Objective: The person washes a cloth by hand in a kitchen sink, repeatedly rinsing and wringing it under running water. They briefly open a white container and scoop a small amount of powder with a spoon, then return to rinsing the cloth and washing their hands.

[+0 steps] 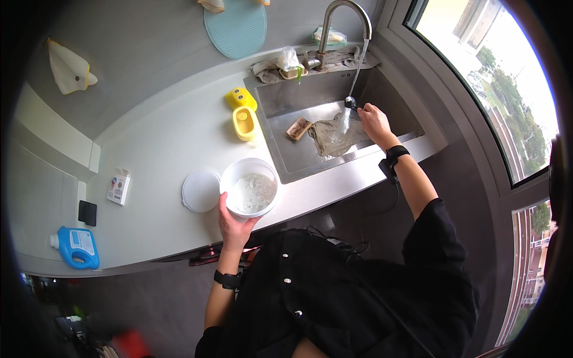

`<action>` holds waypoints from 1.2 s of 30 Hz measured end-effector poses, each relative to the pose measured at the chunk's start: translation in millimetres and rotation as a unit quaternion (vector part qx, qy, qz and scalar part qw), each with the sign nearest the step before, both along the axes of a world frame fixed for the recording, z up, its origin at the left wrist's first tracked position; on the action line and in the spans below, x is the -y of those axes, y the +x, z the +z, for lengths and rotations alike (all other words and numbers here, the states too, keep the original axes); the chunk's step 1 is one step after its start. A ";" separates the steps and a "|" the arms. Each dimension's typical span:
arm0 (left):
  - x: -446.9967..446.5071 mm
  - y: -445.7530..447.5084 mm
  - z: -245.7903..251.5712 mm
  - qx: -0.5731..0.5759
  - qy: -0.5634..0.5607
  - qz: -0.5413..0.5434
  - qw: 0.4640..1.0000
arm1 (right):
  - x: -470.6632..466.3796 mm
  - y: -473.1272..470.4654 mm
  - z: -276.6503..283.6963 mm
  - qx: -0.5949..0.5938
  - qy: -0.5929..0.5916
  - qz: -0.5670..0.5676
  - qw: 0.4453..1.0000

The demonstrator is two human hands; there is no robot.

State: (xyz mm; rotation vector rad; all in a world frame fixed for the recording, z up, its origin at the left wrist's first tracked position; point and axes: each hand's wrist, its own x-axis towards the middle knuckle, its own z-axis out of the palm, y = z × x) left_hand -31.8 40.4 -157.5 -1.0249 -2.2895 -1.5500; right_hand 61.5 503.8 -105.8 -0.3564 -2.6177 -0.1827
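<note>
My left hand (236,227) grips the near side of a white plastic tub (229,179) on the counter. Whitish lumps and powder (255,192) cover the tub's bottom. Over the sink, my right hand (375,122) holds a small black scoop-like utensil (350,103) by its handle. A stream of water (356,74) from the curved metal faucet (327,33) strikes the utensil and splashes below it. Beneath, a wet grey-beige cloth (329,136) lies on the floor of the steel sink (286,156). Beside the cloth is a brownish rectangular block (299,128), its exact kind unclear.
A round white lid (201,191) lies left of the tub. Yellow plastic containers (244,123) stand by the sink's left rim. Farther left are a small white box (119,187), a dark flat item (87,213) and a blue detergent bottle (79,247). A window (497,89) borders the right.
</note>
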 end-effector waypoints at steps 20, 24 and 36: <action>3.0 -0.1 -3.4 0.001 -0.051 0.025 0.998 | 181.6 -41.1 78.9 0.067 -0.588 0.168 0.788; 2.0 0.9 6.6 -0.022 -0.066 0.024 0.997 | 234.6 -51.4 76.1 0.163 -0.338 0.223 0.900; 103.5 -91.3 -3.7 0.089 -0.226 0.302 0.922 | 214.0 -34.3 44.1 0.153 -0.429 0.168 0.874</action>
